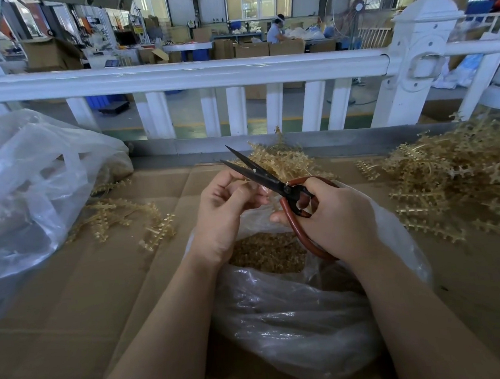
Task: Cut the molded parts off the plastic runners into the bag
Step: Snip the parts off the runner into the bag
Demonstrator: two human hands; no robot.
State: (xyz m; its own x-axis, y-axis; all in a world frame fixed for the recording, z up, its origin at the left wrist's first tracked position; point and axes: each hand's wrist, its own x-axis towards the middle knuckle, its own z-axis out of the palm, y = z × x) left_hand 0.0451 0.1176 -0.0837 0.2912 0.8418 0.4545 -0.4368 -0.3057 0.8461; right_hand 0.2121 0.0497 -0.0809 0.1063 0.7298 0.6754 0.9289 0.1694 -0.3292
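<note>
1. The counter [72, 290] carries loose runners in heaps: a big heap [455, 181] to the right, a smaller one [126, 218] to the left, another [279, 160] behind the hands.
2. The bag [296, 319] lies open directly below both hands, its mouth showing a layer of cut parts [268, 256].
3. The scissors [271, 179] run from lower right to upper left, tips pointing away and left, blades apart; the right hand [334, 222] has its grip clamped round the red handles.
4. The left hand [223, 212] sits just left of the blades, fingers curled in a pinch on a small runner piece [244, 184], mostly hidden; its axis cannot be told.
5. That piece lies beside the blades near the pivot, above the bag, so the left hand is the nearer one, and a cut here should drop parts straight in.
</note>
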